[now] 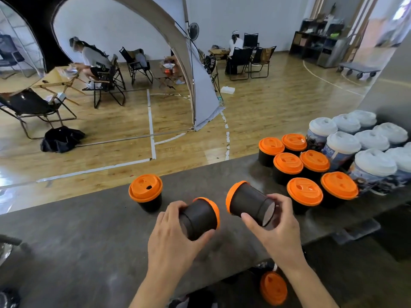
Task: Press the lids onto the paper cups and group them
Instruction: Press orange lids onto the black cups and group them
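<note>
My left hand (175, 238) grips a black paper cup (200, 216) by its base, tipped on its side with its orange lid pointing right and away. A second lidded black cup (246, 202) is held the same way in my right hand (278, 227), its orange lid turned to the left and its bottom facing me. Both cups hover just above the grey counter (89, 241). One lidded black cup (146, 192) stands upright alone to the left. Several orange-lidded cups (304, 172) stand grouped at the right.
Behind the orange group stand several taller printed cups with white lids (355, 143). A loose orange lid (273, 287) lies below the counter's near edge. Beyond the far edge is a wooden floor with folding chairs, a tent and seated people.
</note>
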